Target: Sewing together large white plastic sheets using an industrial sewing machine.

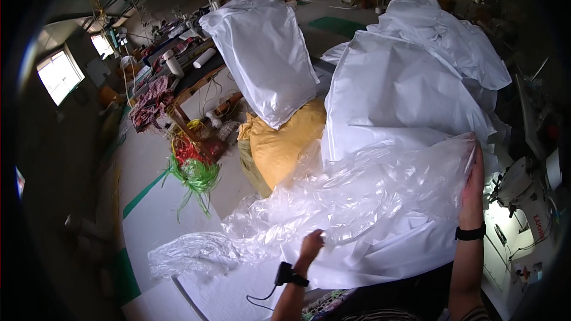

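A crumpled clear plastic sheet [369,190] spreads across the middle over white fabric [380,261]. At its right end my right hand [474,175] is raised and grips the plastic, with the fingers partly hidden by it. My left hand [311,245] is closed at the near edge of the plastic, its fingers curled. What it pinches, if anything, cannot be made out. A loose bunch of the plastic [190,252] trails off to the left. Black bands circle both wrists, and a cable hangs from the left one.
A lit sewing machine [517,202] stands close on the right. Large white fabric sacks [398,83] are heaped ahead, and another white sack [264,53] rests on a stuffed yellow sack [291,142]. Green strings [196,175] hang beside a cluttered wooden table [184,89] at the left.
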Demonstrator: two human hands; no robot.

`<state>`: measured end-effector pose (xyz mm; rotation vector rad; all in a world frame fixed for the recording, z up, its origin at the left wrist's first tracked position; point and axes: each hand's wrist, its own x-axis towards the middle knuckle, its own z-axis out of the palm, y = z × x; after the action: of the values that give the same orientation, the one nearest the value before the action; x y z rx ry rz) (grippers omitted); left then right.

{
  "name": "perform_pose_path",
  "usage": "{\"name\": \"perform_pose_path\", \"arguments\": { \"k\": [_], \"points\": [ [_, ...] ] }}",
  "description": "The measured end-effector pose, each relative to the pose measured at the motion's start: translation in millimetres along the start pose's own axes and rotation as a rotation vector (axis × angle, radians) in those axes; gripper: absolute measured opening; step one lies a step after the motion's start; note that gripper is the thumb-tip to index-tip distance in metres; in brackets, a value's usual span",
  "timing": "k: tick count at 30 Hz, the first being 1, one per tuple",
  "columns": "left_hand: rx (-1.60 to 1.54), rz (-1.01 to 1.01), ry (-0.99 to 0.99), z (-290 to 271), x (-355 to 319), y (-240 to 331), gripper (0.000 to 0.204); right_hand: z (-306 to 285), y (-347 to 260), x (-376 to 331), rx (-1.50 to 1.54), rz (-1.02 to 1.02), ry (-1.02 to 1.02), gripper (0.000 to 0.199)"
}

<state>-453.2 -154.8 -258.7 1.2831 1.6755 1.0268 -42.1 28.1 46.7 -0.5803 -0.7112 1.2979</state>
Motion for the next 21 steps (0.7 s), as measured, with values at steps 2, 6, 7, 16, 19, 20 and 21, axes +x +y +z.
{"name": "perform_pose_path", "arguments": {
  "k": [2, 6, 7, 16, 19, 20, 21],
  "points": [
    [-0.27, -0.178, 0.261, -83.5, 25.1, -26.2, 0.033, -25.4, -22.6, 0.7, -0.233, -0.167, 0.021, 0.037],
    [-0.773, -0.213, 1.14, -322.5, 7.7, -81.3, 0.024, -78.3, -61.5, 3.9, -0.387, -0.325, 0.119, 0.041],
    [-0.718, -0.212, 1.274, -379.9, -16.2, -89.8, 0.017, -86.2, -65.7, 2.4, -0.53, -0.365, 0.219, 0.041],
    [1.068, -0.473, 1.218, -518.0, -141.3, -38.3, 0.052, 11.1, 14.2, -129.6, 0.009, 0.318, -0.341, 0.032],
    [0.445, -0.16, 1.023, -464.9, -60.1, 61.0, 0.053, 45.0, 61.5, -215.5, -0.398, 0.697, -0.897, 0.026],
    [0.25, -0.086, 0.847, -429.6, -30.4, 98.9, 0.054, 50.9, 68.4, -238.9, -0.652, 0.324, -1.12, 0.031],
    [0.111, 0.007, 0.654, -386.6, -3.8, 136.8, 0.054, 52.4, 67.9, -253.6, -0.904, -0.062, -1.322, 0.035]
  ]
}}
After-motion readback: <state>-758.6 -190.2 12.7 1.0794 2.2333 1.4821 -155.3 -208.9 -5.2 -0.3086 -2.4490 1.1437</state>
